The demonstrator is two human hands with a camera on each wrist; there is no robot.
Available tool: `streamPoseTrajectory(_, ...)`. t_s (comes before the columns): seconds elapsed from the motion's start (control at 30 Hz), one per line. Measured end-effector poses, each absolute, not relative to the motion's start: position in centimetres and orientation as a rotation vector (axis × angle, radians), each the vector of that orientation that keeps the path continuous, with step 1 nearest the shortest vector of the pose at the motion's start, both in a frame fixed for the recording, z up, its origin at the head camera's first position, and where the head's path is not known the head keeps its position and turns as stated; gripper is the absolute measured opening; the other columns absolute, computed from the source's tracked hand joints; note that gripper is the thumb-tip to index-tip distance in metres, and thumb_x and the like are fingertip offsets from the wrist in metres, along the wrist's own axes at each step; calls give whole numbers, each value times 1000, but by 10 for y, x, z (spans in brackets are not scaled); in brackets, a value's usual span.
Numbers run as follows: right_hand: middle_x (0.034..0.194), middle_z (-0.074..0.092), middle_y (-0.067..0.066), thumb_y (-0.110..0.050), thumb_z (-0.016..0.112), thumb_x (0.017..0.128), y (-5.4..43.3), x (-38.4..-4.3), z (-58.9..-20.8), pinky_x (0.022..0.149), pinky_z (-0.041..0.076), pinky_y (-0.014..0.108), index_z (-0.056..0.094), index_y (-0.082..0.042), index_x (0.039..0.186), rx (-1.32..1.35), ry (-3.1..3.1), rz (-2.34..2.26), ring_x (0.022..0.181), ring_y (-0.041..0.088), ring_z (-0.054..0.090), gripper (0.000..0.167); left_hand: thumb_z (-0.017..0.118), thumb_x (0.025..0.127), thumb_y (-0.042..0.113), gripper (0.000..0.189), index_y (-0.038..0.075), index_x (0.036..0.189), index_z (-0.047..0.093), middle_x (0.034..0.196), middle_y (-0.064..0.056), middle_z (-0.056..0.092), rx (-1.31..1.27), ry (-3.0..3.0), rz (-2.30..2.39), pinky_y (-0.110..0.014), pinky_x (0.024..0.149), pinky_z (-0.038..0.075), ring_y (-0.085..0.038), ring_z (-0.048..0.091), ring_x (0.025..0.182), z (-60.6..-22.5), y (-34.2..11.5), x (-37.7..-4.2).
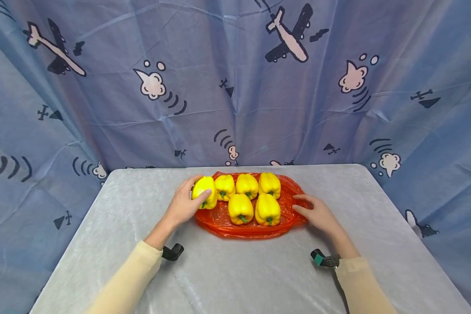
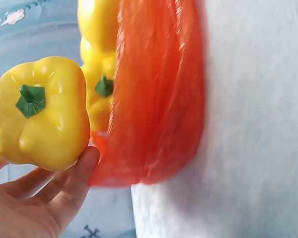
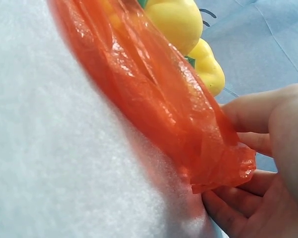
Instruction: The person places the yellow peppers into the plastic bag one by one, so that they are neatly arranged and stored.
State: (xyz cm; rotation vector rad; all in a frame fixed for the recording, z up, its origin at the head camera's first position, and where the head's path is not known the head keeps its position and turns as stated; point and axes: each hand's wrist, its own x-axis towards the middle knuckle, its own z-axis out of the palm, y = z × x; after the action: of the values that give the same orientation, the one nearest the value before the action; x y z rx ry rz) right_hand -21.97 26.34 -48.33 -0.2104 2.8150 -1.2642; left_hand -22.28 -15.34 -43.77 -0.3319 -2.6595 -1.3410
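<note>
In the head view my left hand (image 1: 185, 203) grips a yellow bell pepper (image 1: 205, 192) over the left end of a red plastic bag (image 1: 220, 229). The left wrist view shows this pepper's green stem (image 2: 31, 100) facing the camera, thumb and fingers around its sides. At the bag's other end is my right hand (image 1: 318, 213), thumb and fingers apart. Its fingers touch the crumpled bag end (image 3: 223, 168) in the right wrist view. Several more yellow peppers sit on the bag, among them a front pepper (image 1: 241, 209) and a back right pepper (image 1: 269, 185).
Bag and peppers lie on a table with a pale grey cover (image 1: 235, 279). Behind it hangs a blue curtain (image 1: 204, 87) printed with planes and clouds. Each wrist carries a dark camera mount, the left mount (image 1: 173, 252) and the right mount (image 1: 325, 259).
</note>
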Motion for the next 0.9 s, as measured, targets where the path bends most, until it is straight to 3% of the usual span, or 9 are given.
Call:
streamPoseTrajectory(0.4, 145, 50, 27, -30, 65, 100, 264, -220, -486, 114, 25, 67, 60, -2, 137, -210, 2812, -1267, 139, 49, 38, 47, 69, 95, 41, 63, 9, 147, 52, 143, -15, 56, -359, -2729, -1253, -53, 104, 43, -33, 53, 125, -452, -138, -215)
streamPoseTrajectory(0.9, 145, 51, 27, -30, 66, 99, 265, -220, -485, 114, 26, 66, 60, -2, 137, -209, 2804, -1276, 138, 48, 38, 47, 68, 95, 47, 65, 13, 147, 50, 143, -13, 55, -382, -2806, -1218, -52, 105, 44, -33, 56, 123, -469, -127, -208)
